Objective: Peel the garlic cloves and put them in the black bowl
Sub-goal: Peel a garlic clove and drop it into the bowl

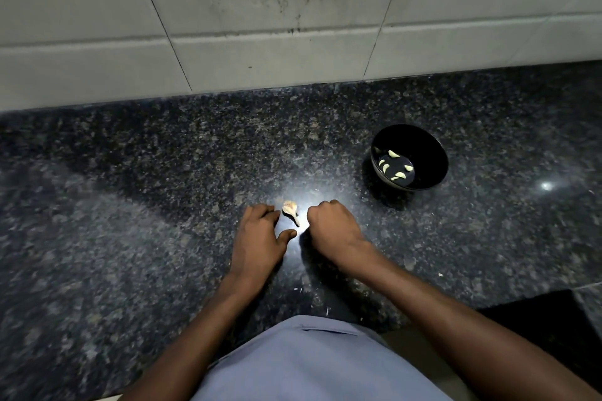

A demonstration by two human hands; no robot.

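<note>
A pale garlic remnant with a stalk lies on the dark granite counter between my hands. My left hand rests on the counter just left of it, fingers loosely bent, thumb stretched toward the right, holding nothing that I can see. My right hand sits just right of the garlic with its fingers curled under; whether they hold anything is hidden. The black bowl stands to the right and farther back, with several peeled cloves inside.
The granite counter runs back to a white tiled wall. A few tiny skin flakes lie near the front edge. A dark gap opens at the counter's front right.
</note>
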